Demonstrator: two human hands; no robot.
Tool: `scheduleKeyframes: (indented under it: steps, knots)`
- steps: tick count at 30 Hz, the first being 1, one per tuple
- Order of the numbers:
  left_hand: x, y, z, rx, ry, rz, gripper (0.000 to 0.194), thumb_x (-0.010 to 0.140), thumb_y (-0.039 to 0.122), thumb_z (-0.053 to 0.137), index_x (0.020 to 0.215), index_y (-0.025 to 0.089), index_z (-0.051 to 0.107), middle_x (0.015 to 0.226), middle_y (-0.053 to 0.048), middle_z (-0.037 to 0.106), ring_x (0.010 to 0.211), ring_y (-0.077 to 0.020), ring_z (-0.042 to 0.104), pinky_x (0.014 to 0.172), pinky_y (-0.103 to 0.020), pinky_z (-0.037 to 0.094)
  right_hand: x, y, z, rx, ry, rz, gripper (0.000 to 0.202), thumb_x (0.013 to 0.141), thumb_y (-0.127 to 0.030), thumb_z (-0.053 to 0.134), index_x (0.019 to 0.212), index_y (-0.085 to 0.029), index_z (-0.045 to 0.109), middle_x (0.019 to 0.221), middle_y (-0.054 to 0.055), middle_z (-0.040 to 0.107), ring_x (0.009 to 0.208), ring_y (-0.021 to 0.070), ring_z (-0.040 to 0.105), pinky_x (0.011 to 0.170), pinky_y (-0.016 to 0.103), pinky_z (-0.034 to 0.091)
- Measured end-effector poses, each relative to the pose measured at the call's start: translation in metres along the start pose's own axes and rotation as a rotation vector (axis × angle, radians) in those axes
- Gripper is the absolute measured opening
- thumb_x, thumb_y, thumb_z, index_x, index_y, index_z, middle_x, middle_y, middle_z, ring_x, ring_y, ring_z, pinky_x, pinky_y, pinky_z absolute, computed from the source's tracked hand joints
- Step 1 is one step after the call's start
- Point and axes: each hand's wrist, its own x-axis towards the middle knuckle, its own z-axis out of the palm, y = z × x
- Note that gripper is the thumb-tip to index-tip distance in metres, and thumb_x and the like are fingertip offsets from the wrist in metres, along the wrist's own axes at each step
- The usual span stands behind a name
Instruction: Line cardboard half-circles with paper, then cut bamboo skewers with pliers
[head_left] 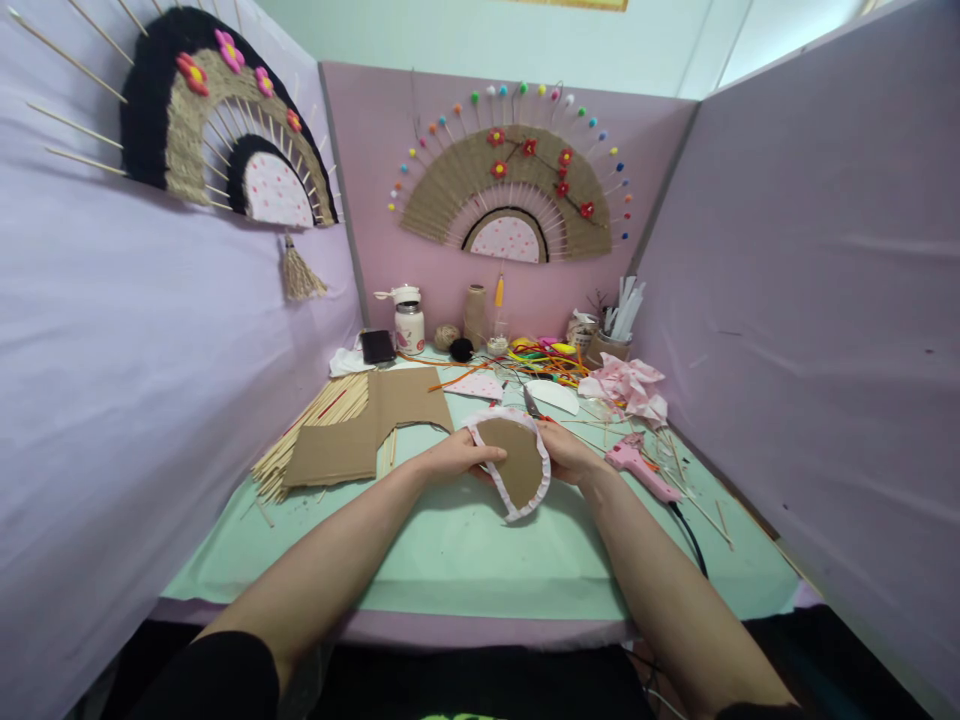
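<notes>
A cardboard half-circle point(517, 465) with pale fabric folded over its edge is held up above the table, its bare brown side towards me. My left hand point(461, 455) grips its straight side, thumb on the cardboard and fingers behind. At the rounded side, my right hand point(564, 452) supports the piece, its fingers partly hidden behind it. A dark-bladed tool point(531, 402) with an orange-red handle lies just beyond the right hand. Farther back lie a spotted fabric piece point(476, 386) and a white half-round piece point(553, 396).
Cut cardboard point(334, 452) and thin wooden sticks point(274, 465) lie left. A pink glue gun point(643, 470) with a black cord is right. Crumpled pink fabric point(626, 386), coloured strands point(551, 362) and a bottle point(409, 325) stand at the back. Fans point(442, 195) decorate the partition walls.
</notes>
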Motion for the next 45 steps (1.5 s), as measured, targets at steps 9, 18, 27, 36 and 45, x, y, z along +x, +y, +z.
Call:
scheduleKeyframes:
  steps: [9,18,27,36,45]
  knots:
    - [0.000,0.002,0.000,-0.007,0.040,-0.002,0.047,0.066,0.031,0.075,0.109,0.015,0.064,0.101,-0.013,0.069,0.086,-0.0241,0.066,0.068,-0.036,0.057,0.001,-0.002,0.001,-0.054,0.033,-0.077,0.033,0.078,-0.049,0.061,0.082,-0.017,0.068,0.069,0.006,0.070,0.062,0.0186,0.064,0.061,0.030,0.050]
    - [0.005,-0.004,-0.002,-0.042,0.097,-0.043,0.039,0.062,0.029,0.077,0.095,0.011,0.064,0.086,-0.011,0.069,0.071,-0.0188,0.065,0.063,-0.034,0.056,0.010,0.005,-0.012,-0.652,0.151,-0.411,0.051,0.080,-0.063,0.048,0.059,-0.017,0.052,0.057,0.000,0.052,0.054,0.0122,0.044,0.048,0.024,0.032]
    - [0.005,-0.005,-0.001,-0.057,0.130,-0.062,0.039,0.062,0.027,0.076,0.095,0.011,0.063,0.084,-0.010,0.069,0.070,-0.0185,0.064,0.059,-0.032,0.056,0.012,0.011,-0.009,-1.023,0.340,-0.595,0.051,0.086,-0.057,0.042,0.052,-0.019,0.043,0.051,0.000,0.043,0.051,0.0117,0.037,0.051,0.025,0.026]
    - [0.009,-0.005,-0.007,-0.082,0.160,0.001,0.047,0.064,0.030,0.076,0.105,0.014,0.060,0.096,-0.011,0.069,0.079,-0.0222,0.066,0.066,-0.037,0.057,0.006,0.001,-0.014,-0.638,0.225,-0.402,0.056,0.082,-0.067,0.037,0.060,-0.018,0.050,0.052,-0.002,0.044,0.049,0.0112,0.035,0.046,0.025,0.026]
    - [0.010,-0.007,-0.007,-0.076,0.190,0.009,0.048,0.063,0.032,0.077,0.104,0.013,0.060,0.096,-0.013,0.069,0.081,-0.0236,0.066,0.068,-0.039,0.056,0.008,0.004,-0.011,-0.776,0.328,-0.524,0.049,0.080,-0.061,0.048,0.056,-0.018,0.049,0.055,-0.001,0.044,0.054,0.0120,0.036,0.049,0.024,0.027]
